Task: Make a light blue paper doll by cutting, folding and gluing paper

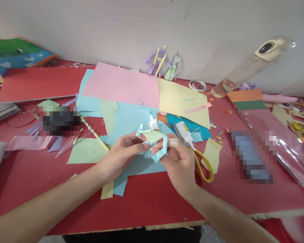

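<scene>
A small folded figure of light-blue and pale-green paper [155, 136] is held up between both hands above the middle of the red desk [147, 206], nearer the front edge than the back. The left hand [126, 148] pinches its left side, thumb laid across the front and fingers curled behind; the right hand [181, 158] grips the other side between thumb and bent fingers, one of which wears a pale beige bandage strip [173, 142]. How firmly either hand presses, I cannot tell. Just behind the figure a white pointed nozzle [152, 118] shows, its lower part hidden. Beside the right hand lie a white plastic bottle with an orange label [182, 131] and a pair of scissors with yellow looped handles [210, 168], partly covered by that hand. Beneath and beyond the hands, light-blue paper sheets [131, 118] spread toward the desk's back edge, overlapped by a large pink sheet [124, 84], with a pale-yellow sheet [177, 96] to its right. Left of the left hand, a thin yellow patterned stick [95, 133] reaches onto a pale-green paper piece [87, 152]. At the back edge, two purple strip-paper figures [157, 60] lean against the wall, near a coiled white cable [197, 86] and a clear bottle with a beige lid [239, 76].
</scene>
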`<state>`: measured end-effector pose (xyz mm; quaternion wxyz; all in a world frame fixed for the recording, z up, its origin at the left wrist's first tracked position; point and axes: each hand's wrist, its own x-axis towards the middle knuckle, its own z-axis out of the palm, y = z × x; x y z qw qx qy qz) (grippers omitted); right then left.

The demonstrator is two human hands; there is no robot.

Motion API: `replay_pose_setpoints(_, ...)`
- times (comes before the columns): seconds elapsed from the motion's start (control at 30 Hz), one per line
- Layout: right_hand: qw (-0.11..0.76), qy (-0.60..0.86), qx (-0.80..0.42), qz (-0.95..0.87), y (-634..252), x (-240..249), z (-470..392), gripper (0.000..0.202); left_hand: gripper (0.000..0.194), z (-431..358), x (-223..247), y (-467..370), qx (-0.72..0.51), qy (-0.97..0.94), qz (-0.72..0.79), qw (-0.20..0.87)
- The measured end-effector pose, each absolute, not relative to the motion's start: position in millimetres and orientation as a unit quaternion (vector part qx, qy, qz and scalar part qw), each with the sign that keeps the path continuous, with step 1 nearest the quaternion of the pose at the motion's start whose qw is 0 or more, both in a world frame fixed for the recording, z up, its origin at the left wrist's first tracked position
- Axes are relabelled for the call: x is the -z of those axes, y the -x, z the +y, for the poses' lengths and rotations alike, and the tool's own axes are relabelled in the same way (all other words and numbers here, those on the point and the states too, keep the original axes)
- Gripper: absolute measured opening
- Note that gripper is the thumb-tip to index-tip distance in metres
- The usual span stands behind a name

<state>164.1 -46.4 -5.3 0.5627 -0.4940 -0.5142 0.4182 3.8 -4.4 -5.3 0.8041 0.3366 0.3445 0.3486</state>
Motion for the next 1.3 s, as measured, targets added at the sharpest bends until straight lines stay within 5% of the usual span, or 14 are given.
replay_pose_setpoints(0.6,0.53,0.504,-0.507,-0.456,-164.9,7.1,-45.0,0.01,0.009,-2.6,6.9,-2.9,-0.335,-0.323,0.33,0.821)
replay_pose_setpoints(0.93,0.579,0.472,-0.559,-0.358,-166.1,12.6,-39.2,0.008,0.019,-1.3,4.4,-6.4,-0.346,-0.338,0.329,0.811)
replay_pose_setpoints(1.13,0.582,0.481,-0.564,-0.335,-167.4,14.4,-39.9,0.009,0.023,-3.3,9.5,-4.5,-0.398,-0.371,0.374,0.751)
replay_pose_setpoints(1.3,0.576,0.495,-0.544,-0.356,-167.0,11.3,-37.3,0.01,0.014,-3.8,10.2,-2.0,-0.5,-0.505,0.385,0.59)
